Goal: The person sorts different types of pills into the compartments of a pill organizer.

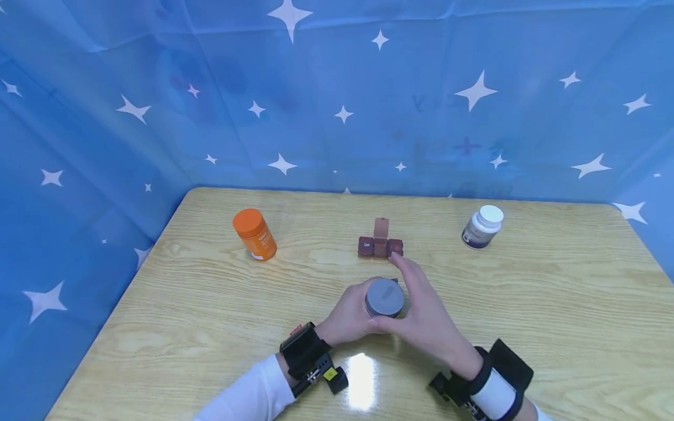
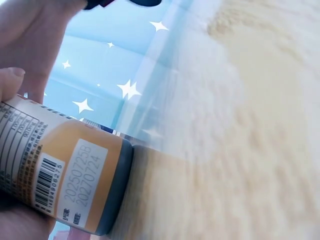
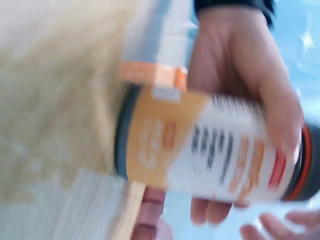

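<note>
My left hand [image 1: 350, 313] grips a supplement bottle [image 2: 80, 170] with a grey lid [image 1: 385, 297], a grey base and an orange and white label. The bottle stands upright with its base at the tabletop. Printed dates and a barcode show in the left wrist view. My right hand [image 1: 426, 313] is spread beside the lid, thumb at the near side and index finger reaching past it. Just beyond that finger is a small dark red-brown case [image 1: 380, 247] in three parts, the middle one's flap raised.
An orange jar [image 1: 255, 235] with an orange lid stands at the back left of the wooden table [image 1: 174, 304]. At the back right is a white-capped bottle [image 1: 482, 227] with a dark label. A blue star-patterned cloth [image 1: 337, 88] hangs behind the table.
</note>
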Demonstrator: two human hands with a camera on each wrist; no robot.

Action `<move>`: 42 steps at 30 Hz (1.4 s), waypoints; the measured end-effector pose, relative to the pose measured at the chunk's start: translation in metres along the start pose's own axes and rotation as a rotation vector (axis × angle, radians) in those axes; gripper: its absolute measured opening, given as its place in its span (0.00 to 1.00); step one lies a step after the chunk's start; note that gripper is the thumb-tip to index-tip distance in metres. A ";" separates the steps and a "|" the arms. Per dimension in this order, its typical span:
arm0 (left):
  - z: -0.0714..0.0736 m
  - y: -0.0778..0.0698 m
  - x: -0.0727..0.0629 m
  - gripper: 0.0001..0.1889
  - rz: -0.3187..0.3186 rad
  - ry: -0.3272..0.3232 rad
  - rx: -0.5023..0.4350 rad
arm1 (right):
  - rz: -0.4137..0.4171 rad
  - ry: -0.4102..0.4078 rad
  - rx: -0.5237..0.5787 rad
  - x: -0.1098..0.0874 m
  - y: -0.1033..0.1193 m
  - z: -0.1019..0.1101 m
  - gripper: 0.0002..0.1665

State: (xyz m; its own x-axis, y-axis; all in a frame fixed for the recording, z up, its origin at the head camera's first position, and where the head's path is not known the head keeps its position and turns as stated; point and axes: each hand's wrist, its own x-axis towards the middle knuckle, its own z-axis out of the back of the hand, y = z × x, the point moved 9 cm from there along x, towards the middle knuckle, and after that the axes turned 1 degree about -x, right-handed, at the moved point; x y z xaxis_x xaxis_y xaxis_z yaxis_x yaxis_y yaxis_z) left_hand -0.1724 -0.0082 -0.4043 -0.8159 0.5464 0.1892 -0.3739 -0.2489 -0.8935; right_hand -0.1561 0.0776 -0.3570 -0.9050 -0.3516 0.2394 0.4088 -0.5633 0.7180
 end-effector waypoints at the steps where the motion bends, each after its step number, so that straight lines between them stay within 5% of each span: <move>1: 0.001 -0.001 0.000 0.31 -0.004 -0.005 0.009 | -0.022 -0.044 -0.040 -0.002 0.002 0.001 0.58; 6: 0.001 -0.003 -0.001 0.31 0.002 -0.023 0.028 | -0.035 -0.177 -0.137 -0.007 0.011 0.004 0.44; 9: 0.000 -0.002 -0.001 0.31 0.028 -0.021 0.005 | 0.007 -0.181 -0.112 -0.007 0.012 0.006 0.37; 12: 0.000 0.000 -0.001 0.31 0.044 -0.026 -0.007 | 0.048 -0.094 -0.034 -0.004 0.008 0.005 0.35; 19: 0.000 0.003 -0.001 0.31 0.081 -0.033 -0.001 | 0.090 0.248 0.258 0.005 -0.005 -0.006 0.36; 24: -0.002 0.004 0.000 0.32 0.087 -0.010 -0.090 | 0.233 0.300 0.584 0.006 0.003 0.006 0.36; 26: -0.003 0.005 0.000 0.32 0.090 -0.008 -0.126 | 0.270 0.269 0.609 0.005 0.007 0.019 0.37; 31: -0.003 0.007 0.001 0.30 0.095 -0.022 -0.139 | 0.102 0.204 0.245 0.000 -0.008 0.049 0.39; 36: -0.004 0.008 0.002 0.31 0.094 -0.018 -0.139 | -0.088 0.291 -0.183 -0.009 -0.040 0.075 0.41; 42: -0.005 0.007 0.002 0.30 0.096 -0.014 -0.137 | -0.276 0.379 -0.430 -0.020 -0.089 0.093 0.38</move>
State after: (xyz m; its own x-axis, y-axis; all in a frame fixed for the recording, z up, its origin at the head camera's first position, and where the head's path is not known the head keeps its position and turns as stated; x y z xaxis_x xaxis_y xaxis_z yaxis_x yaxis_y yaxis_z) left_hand -0.1745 -0.0052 -0.4122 -0.8514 0.5139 0.1053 -0.2314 -0.1878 -0.9546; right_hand -0.1852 0.2043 -0.3656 -0.9115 -0.3465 -0.2215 0.2483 -0.8931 0.3751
